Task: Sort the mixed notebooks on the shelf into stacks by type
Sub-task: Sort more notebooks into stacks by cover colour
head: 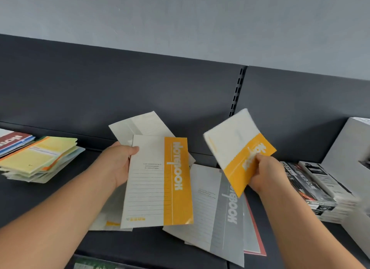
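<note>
Left hand (118, 164), centre-left of frame, grips a yellow-band notebook (156, 180) by its left edge, thumb on the cover, fingers behind; the cover faces the camera with its print upside down. A pale notebook (140, 126) sticks out behind it at the top; can't tell if it's in the same grip. Right hand (266, 174), centre-right, pinches a second yellow-band notebook (238, 148) at its lower corner, tilted, clear of the shelf (140, 244); motion-blurred. Between and below the hands, a grey-band notebook (220, 208) lies flat on the shelf, overlapping a red-edged notebook (254, 238) under it. Left edge of frame: pastel stack (40, 158) of yellow and green covers, loosely fanned, with a red-cover stack (12, 140) just beside it, further left. Right edge: black-and-white boxes (312, 188) stacked, next to a white box (350, 148). Dark back panel (160, 88) stands behind everything.
</note>
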The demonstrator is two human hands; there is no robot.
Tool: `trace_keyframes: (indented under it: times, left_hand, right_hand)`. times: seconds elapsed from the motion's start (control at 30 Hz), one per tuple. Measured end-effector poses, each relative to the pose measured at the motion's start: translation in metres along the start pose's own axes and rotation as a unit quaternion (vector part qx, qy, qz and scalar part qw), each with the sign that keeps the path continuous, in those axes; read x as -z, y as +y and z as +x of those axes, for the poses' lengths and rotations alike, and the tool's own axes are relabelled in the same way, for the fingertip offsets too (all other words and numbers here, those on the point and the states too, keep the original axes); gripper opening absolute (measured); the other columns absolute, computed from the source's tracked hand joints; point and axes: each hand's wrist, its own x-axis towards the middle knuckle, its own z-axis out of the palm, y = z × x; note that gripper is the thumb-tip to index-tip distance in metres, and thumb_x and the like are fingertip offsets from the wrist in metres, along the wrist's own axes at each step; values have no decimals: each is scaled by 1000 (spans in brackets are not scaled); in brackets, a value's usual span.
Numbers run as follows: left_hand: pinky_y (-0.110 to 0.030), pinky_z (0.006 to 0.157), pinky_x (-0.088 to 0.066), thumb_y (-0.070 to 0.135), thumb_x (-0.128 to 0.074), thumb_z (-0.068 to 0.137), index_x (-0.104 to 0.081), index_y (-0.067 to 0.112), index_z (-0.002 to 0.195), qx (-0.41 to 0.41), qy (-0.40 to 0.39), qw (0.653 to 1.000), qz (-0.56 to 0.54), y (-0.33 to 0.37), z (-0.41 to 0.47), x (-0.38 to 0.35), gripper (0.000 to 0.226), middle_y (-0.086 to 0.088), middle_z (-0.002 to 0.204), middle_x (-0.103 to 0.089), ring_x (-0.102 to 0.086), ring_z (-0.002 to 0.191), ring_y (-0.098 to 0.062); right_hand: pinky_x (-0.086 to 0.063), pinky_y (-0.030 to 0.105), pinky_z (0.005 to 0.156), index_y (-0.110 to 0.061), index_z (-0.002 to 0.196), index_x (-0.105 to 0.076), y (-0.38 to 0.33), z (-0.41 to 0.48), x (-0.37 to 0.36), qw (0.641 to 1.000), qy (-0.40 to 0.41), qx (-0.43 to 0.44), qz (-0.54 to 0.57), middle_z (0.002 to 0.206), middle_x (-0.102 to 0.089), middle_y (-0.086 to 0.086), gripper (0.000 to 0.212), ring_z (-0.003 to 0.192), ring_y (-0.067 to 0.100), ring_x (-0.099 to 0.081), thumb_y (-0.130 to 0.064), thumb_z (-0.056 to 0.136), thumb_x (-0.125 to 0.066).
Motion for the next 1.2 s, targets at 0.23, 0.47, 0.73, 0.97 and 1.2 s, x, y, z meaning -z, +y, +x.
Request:
trace_keyframes:
  times: [0.23,0.47,0.73,0.97,1.2]
  left_hand:
    - [-38,66,-54,0,-54,94,-57,6,129,-18,-1,998,-57,0,9,-17,35,-17,119,-66,-66,93,-30]
    - [-36,64,-48,15,-48,101,-57,13,118,-31,32,994,-105,14,-4,-20,19,-8,102,-68,-64,86,-24]
    - [-38,65,-48,28,-52,100,-62,11,118,-17,62,997,38,38,-12,21,27,-10,100,-67,-63,86,-29]
    - [-39,72,-53,35,-52,99,-69,7,109,45,3,997,54,26,-22,8,34,-14,101,-72,-67,82,-30]
    - [-35,68,-54,39,-54,97,-70,9,105,68,17,984,163,28,-33,35,35,-15,103,-75,-71,83,-28]
  right_hand:
    - [-50,59,94,-8,86,-61,34,-25,-57,984,-117,-94,-100,96,-67,19,24,87,33,-64,-6,97,-39]
    - [-55,55,89,-8,100,-64,44,-24,-67,978,-141,-71,-134,106,-71,20,17,97,39,-69,-11,100,-46]
    - [-50,52,93,-1,119,-59,22,10,-53,992,-78,-91,-37,114,-68,20,24,106,38,-64,-10,101,-45]
    - [-41,61,105,9,129,-51,29,-15,-102,976,-146,-66,-147,133,-52,34,38,124,50,-50,-6,95,-47]
    - [-47,57,98,-7,108,-58,59,-36,-142,953,-193,-183,-147,113,-65,17,13,104,38,-63,-6,97,-51]
